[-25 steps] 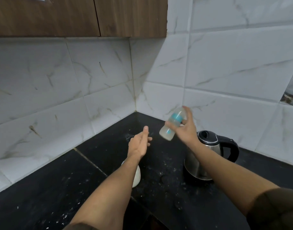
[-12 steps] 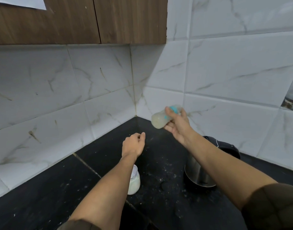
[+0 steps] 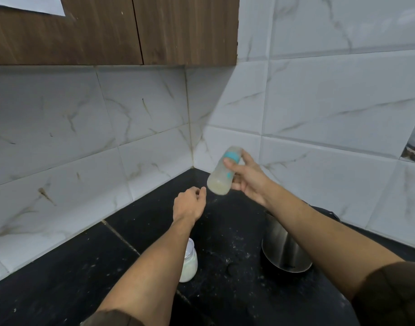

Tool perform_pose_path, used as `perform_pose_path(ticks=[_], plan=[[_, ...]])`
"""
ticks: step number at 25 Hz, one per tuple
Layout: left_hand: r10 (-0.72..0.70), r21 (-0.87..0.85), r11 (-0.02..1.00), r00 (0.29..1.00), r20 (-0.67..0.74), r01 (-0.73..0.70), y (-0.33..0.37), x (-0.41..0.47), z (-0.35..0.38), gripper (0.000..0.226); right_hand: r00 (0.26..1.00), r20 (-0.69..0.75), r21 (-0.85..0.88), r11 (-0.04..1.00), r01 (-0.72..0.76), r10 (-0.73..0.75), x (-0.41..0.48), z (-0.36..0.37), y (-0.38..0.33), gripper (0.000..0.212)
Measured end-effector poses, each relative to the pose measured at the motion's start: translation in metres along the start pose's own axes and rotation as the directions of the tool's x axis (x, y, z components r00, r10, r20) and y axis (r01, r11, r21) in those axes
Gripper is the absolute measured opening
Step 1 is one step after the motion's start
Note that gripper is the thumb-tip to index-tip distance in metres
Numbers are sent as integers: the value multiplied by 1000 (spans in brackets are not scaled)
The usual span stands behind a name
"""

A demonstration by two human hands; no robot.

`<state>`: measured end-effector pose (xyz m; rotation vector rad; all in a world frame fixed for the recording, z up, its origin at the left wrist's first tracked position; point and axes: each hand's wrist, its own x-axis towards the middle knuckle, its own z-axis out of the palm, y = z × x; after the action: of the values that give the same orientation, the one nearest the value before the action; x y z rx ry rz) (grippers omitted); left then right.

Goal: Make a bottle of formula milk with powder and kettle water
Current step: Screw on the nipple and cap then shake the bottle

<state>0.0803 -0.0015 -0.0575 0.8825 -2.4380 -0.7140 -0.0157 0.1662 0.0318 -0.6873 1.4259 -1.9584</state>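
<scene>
Here the right hand (image 3: 246,178) grips a tilted, translucent plastic bottle (image 3: 221,175) of cloudy milk. The left hand (image 3: 188,204) hovers loosely curled, holding nothing, above the speckled black desk (image 3: 60,278).

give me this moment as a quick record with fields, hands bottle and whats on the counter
right hand: grips the bottle, fingers wrapped round it
left hand: holds nothing, fingers loosely curled, just below and left of the bottle
bottle: in the air, tilted, teal collar at the upper end, milky liquid pooled at the lower end
jar: stands on the counter, white contents, partly behind the left forearm
kettle: steel, on the counter, top hidden by the right forearm
counter: black, flecked with white specks
</scene>
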Motion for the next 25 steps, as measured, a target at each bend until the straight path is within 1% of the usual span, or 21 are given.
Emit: perform_pose_path(ticks=[1,2,3,4,5,7,8,9,11,12,13,14,15,17,18,19,20,22,23,24,25], plan=[[4,2,1000,1000,3,-4,1,2,-1,38,994,100,-125,992,-25,38,-3,1,1,86],[9,2,1000,1000,2,-9,2,4,-1,35,986,160,-183,983,-22,52,-5,0,3,86],[12,3,1000,1000,-6,-12,3,6,-2,35,987,159,-152,988,-12,36,-4,-1,3,86],[12,4,1000,1000,-16,-12,3,7,-3,36,996,92,-55,998,10,-4,-2,-2,3,86],[8,3,1000,1000,-28,-8,4,7,-5,38,999,-26,71,997,43,-42,2,-3,2,85],[-6,3,1000,999,-40,6,5,7,-5,40,970,-234,279,952,127,-61,15,-6,-1,76],[-12,4,1000,999,-42,12,6,8,-6,39,967,-247,303,943,135,-59,18,-4,-2,74],[-11,5,1000,999,-44,11,7,9,-7,38,979,-197,261,960,99,-47,17,-2,-2,73],[8,11,1000,999,-37,-7,9,11,-6,34,1000,10,15,1000,-4,4,7,2,-4,78],[18,13,1000,999,-29,-17,10,12,-6,31,993,112,-106,994,-18,30,3,4,-4,81],[22,13,1000,999,-25,-22,11,13,-6,29,986,162,-146,989,-9,33,1,5,-4,82],[18,8,1000,999,-29,-18,12,14,-7,29,990,144,-107,994,12,3,1,5,-4,81],[13,-4,1000,999,-34,-13,11,15,-7,31,997,66,-6,999,44,-43,3,6,-5,79],[0,-30,1000,999,-42,-2,9,15,-6,37,983,-169,237,965,110,-71,13,5,-8,71],[-3,-35,999,999,-44,1,9,14,-7,38,973,-221,299,945,130,-64,16,5,-8,67],[0,-31,1000,999,-45,-1,9,14,-7,38,979,-199,287,952,108,-51,15,5,-8,64],[8,-19,1000,999,-42,-8,8,15,-7,37,993,-115,202,978,51,-28,11,6,-8,61],[27,6,1000,999,-32,-27,8,15,-8,32,992,115,-80,996,-46,55,0,5,-6,65],[30,10,1000,999,-31,-29,9,15,-9,32,979,188,-152,987,-51,80,-4,4,-3,71],[27,5,1000,999,-35,-27,9,15,-10,33,979,192,-137,990,-43,69,-4,1,-2,76],[25,-1,1000,999,-41,-25,8,15,-11,35,991,129,-46,999,-16,21,-4,1,-1,78]])
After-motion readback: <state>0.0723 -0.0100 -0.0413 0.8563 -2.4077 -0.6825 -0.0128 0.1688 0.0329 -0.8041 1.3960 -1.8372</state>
